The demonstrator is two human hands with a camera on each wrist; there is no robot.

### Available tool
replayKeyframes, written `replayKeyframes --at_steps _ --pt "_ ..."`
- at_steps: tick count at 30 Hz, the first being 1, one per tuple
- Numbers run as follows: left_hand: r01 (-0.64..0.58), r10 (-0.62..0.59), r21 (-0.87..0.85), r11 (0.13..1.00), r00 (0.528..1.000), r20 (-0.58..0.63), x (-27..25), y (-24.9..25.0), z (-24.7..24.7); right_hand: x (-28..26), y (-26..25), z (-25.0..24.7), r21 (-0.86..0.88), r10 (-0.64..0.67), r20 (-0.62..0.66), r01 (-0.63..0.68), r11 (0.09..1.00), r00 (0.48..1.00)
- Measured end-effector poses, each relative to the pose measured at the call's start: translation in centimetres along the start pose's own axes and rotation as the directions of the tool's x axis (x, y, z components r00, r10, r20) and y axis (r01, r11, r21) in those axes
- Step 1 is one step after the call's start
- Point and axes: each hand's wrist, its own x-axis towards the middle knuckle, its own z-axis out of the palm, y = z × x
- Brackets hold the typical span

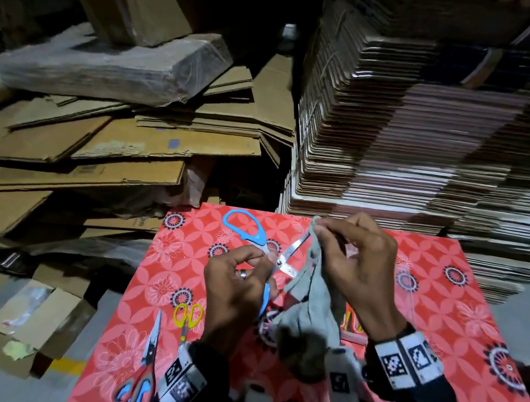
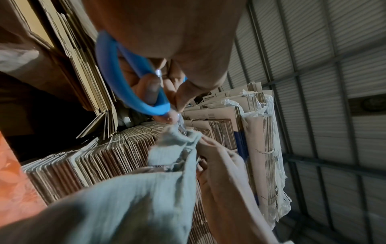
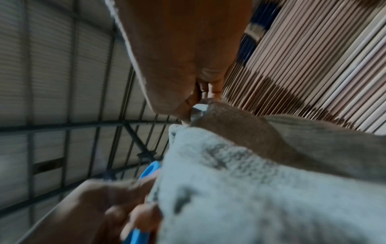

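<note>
Mid-frame, the left hand [image 1: 238, 285] clenches the blue-handled steel scissors [image 1: 279, 263], blades spread. The right hand [image 1: 353, 264] pinches the limp grey knitted cloth [image 1: 307, 322], seemingly over one blade; a slip could nick those fingertips.

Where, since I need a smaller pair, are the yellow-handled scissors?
Head view: the yellow-handled scissors lie on the red tablecloth, just left of the left hand, beside the larger red-and-blue scissors.

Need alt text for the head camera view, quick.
A left hand holds blue-handled scissors, blades open, at a grey cloth that the right hand pinches up over a red floral table. Yellow-handled scissors and a red-and-blue pair lie on its left; flattened cardboard is stacked behind.
</note>
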Motion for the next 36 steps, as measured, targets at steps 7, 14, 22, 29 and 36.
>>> replayKeyframes --at_steps 7,14,22,29,36 --pt "-0.055 0.053 0.059 0.997 0.998 0.040 0.1 0.0 -0.6 -2.1 -1.3 0.9 0.110 -0.147 0.268 0.121 0.986 0.952" --pt "-0.016 0.016 0.022 1.000 1.000 -0.011 -0.2 0.5 -0.5 0.3 0.0 -0.6 0.070 0.007 0.024 -0.009 0.997 1.000" --pt "-0.076 0.075 -0.014 0.997 0.995 -0.060 -0.2 0.6 -0.4 -0.9 -1.8 -1.7 0.261 -0.017 0.095 -0.008 0.965 0.995" --pt "-0.147 0.148 0.027 0.989 0.988 -0.043 -0.2 0.8 0.1 -2.2 -2.7 -0.1 0.125 -0.099 0.095 0.087 0.988 0.991" --pt "-0.163 0.166 0.038 0.986 0.983 -0.083 -0.5 0.9 -0.1 -3.1 -3.8 0.9 0.051 -0.205 0.140 0.200 0.979 0.969"
